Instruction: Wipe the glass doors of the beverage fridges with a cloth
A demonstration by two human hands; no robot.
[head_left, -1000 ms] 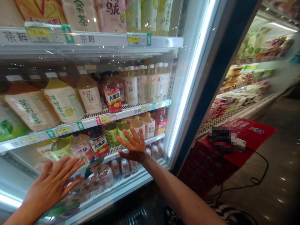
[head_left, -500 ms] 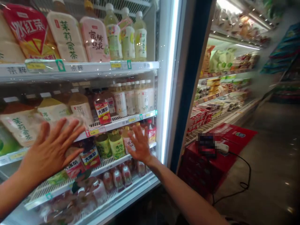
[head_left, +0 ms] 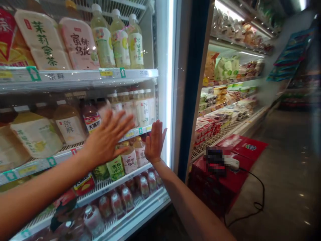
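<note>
The left hand (head_left: 108,137) spreads its fingers; the right hand (head_left: 154,140) holds its fingers nearly together. Bottles (head_left: 129,160) stand far of both, behind glass (head_left: 75,85); fingertip contact cannot be told.

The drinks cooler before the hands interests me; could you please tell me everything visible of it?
The drinks cooler stands upright. Behind a clear, glass-like front, white shelves hold bottles; a bright light strip and dark blue frame run down its right. The left hand and right hand overlap its front; contact is unclear.
</note>
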